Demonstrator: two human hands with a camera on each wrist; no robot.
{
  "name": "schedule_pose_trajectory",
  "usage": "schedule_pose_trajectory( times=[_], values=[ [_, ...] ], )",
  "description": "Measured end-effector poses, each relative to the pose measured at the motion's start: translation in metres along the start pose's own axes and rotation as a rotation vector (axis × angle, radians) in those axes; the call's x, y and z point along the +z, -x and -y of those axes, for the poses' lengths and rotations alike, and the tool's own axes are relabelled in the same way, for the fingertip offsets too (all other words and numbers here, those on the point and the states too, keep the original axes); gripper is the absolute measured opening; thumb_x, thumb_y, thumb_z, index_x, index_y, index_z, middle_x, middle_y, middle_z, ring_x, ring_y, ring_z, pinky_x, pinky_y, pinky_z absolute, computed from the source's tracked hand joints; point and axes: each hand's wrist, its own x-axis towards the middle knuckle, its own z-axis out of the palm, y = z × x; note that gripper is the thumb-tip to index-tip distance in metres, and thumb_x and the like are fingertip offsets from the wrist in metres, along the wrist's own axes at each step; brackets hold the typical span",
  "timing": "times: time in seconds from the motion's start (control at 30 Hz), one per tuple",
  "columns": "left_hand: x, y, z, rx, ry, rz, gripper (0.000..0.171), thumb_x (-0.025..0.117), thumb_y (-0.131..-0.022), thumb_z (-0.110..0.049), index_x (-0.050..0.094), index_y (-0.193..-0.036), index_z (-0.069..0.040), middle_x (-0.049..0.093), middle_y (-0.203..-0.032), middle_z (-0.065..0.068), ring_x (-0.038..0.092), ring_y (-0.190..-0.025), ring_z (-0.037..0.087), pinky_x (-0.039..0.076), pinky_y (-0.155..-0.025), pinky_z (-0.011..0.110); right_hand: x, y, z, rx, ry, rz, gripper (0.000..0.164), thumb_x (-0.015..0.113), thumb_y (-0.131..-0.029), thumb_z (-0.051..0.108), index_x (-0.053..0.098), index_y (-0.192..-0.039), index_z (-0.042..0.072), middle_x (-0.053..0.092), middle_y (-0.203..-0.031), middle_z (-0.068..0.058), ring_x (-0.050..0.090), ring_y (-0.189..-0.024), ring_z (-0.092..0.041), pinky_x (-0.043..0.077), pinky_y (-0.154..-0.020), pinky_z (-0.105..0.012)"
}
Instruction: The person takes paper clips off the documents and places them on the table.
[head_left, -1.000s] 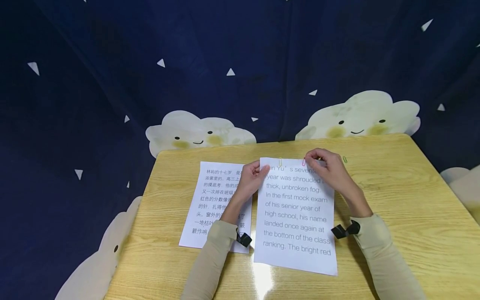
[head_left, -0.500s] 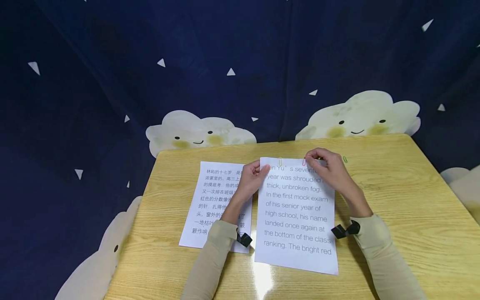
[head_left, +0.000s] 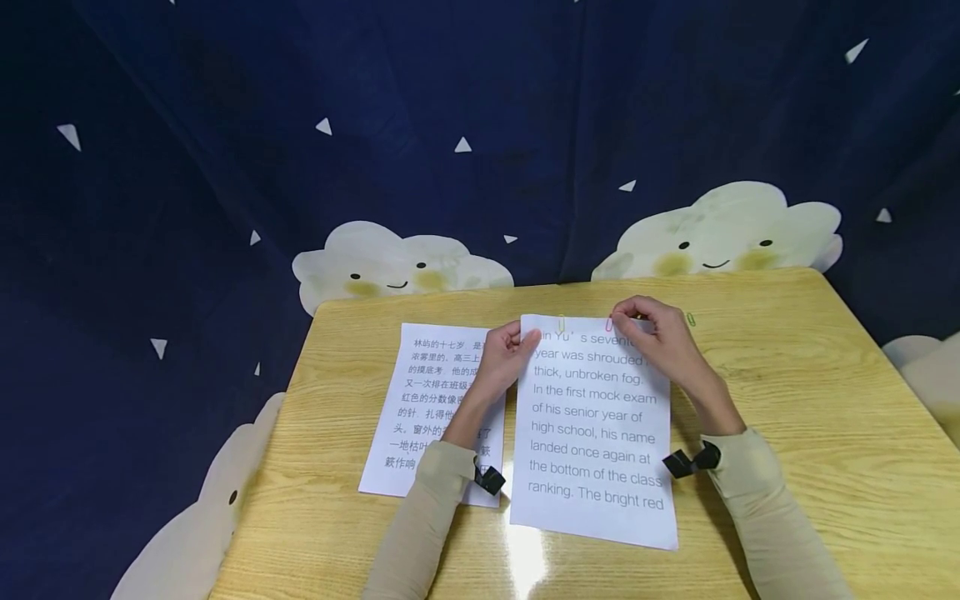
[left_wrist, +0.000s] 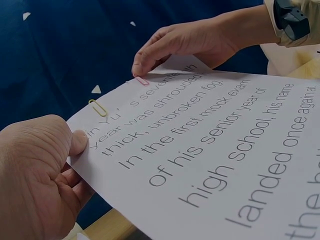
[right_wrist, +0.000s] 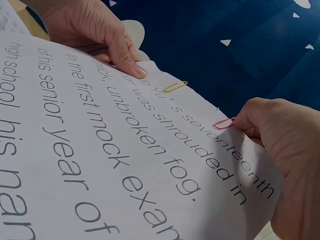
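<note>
1. The dark blue curtain [head_left: 375,83], printed with clouds, filled the background at twelve o'clock, beyond everything else.
2. Below it stood the wood-grained desk [head_left: 795,400], on which the work was laid out.
3. The English sheet [head_left: 592,433] was at the centre of it all, its far edge raised off the desk; from where I stood, I couldn't tell whether its near edge touched down.
4. A Chinese sheet [head_left: 427,412] lay flat at nine o'clock from it, partly covered by the left forearm.
5. At the sheet's one o'clock, the right grip [head_left: 663,333] pinched the outer end of a pink clip between thumb and finger.
6. At its ten o'clock, the left grip [head_left: 501,362] had the corner pinched, thumb on the printed face and fingers behind, steadying the paper.
7. A yellow clip [right_wrist: 175,86] sat over the top edge, between eleven and twelve, with neither grip on it.
8. The pink clip [right_wrist: 223,123] straddled that same edge just past twelve. I took the step in hand to be seating this one; the next move seemed to call for a straight push toward six o'clock, the left corner held firm, then a clean letting-go.
9. Smallest to my eye, a green clip [head_left: 691,319] lay on the desk between one and two o'clock, just beyond the right grip and untouched.
</note>
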Motion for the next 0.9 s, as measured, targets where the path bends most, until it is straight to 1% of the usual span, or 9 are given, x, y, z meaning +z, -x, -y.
schedule_pose_trajectory(
  times=[0.27,0.57,0.7,0.8,0.9],
  values=[
    [0.000,-0.001,0.001,0.002,0.006,0.010,0.024,0.065,-0.105,-0.017,0.072,-0.120,0.000,0.076,-0.089,0.010,0.072,-0.067,0.013,0.055,-0.061,0.021,0.000,0.000,-0.002,0.008,0.002,-0.005,0.008,0.067,-0.103,0.011,0.073,-0.102,0.006,0.071,-0.098,-0.007,0.055,-0.089,-0.011,0.039,-0.084,-0.021],
    [0.000,-0.001,0.003,-0.003,0.017,0.002,0.023,0.065,-0.105,-0.015,0.072,-0.120,0.001,0.076,-0.089,0.010,0.071,-0.068,0.012,0.056,-0.063,0.022,0.000,0.000,0.000,0.004,-0.013,-0.004,0.008,0.067,-0.103,0.010,0.074,-0.103,0.006,0.071,-0.097,-0.007,0.056,-0.087,-0.012,0.041,-0.080,-0.019],
    [0.000,-0.001,0.003,0.013,0.015,-0.001,0.023,0.065,-0.105,-0.014,0.072,-0.119,0.003,0.076,-0.086,0.008,0.070,-0.066,0.011,0.055,-0.061,0.021,0.001,0.000,0.001,0.019,-0.013,-0.007,0.007,0.067,-0.102,0.009,0.074,-0.104,0.005,0.072,-0.098,-0.008,0.056,-0.087,-0.010,0.040,-0.081,-0.019],
    [0.001,0.000,0.002,0.030,0.009,-0.001,0.023,0.064,-0.105,-0.013,0.071,-0.118,0.004,0.076,-0.084,0.007,0.069,-0.064,0.009,0.054,-0.059,0.021,0.001,0.000,0.005,0.030,-0.013,-0.010,0.008,0.066,-0.102,0.006,0.073,-0.105,0.003,0.072,-0.099,-0.011,0.055,-0.088,-0.010,0.040,-0.081,-0.018],
    [0.000,0.000,0.002,0.036,0.011,-0.001,0.022,0.064,-0.105,-0.013,0.071,-0.118,0.004,0.075,-0.084,0.006,0.069,-0.064,0.008,0.054,-0.059,0.021,0.000,0.001,0.015,0.032,-0.022,-0.009,0.009,0.065,-0.102,0.003,0.072,-0.105,-0.002,0.071,-0.099,-0.016,0.055,-0.087,-0.010,0.040,-0.080,-0.017]
  ],
)
